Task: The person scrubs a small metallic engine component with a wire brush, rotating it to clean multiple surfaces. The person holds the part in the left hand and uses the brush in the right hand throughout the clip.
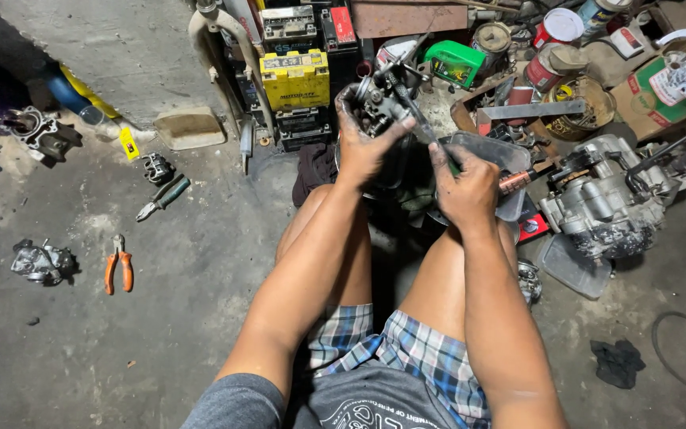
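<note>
Grease covers both hands. The left hand (363,147) is closed around a small metal carburetor (379,99), with the fingers wrapped over its top and the thumb across its side, and it holds the part up above the knees. The right hand (466,191) is closed in a fist around the handle of a screwdriver (422,127); the thin shaft goes up and to the left, and its tip meets the carburetor.

I take the carburetor as the landmark. Just behind it, to the left, a yellow battery (295,79) stands on other dark batteries. To the right of it, a green plastic container (456,62) lies among cans and boxes. Further right and lower, a grey engine block (605,202) rests on the floor, and a clear plastic tray (490,155) is between it and the right hand. Well to the left of the carburetor, on the concrete floor (160,318), there are green-handled pliers (163,199), and lower, orange-handled pliers (118,272). A small metal part (41,262) lies beside the orange ones. A dark rag (618,361) lies far to the lower right.
</note>
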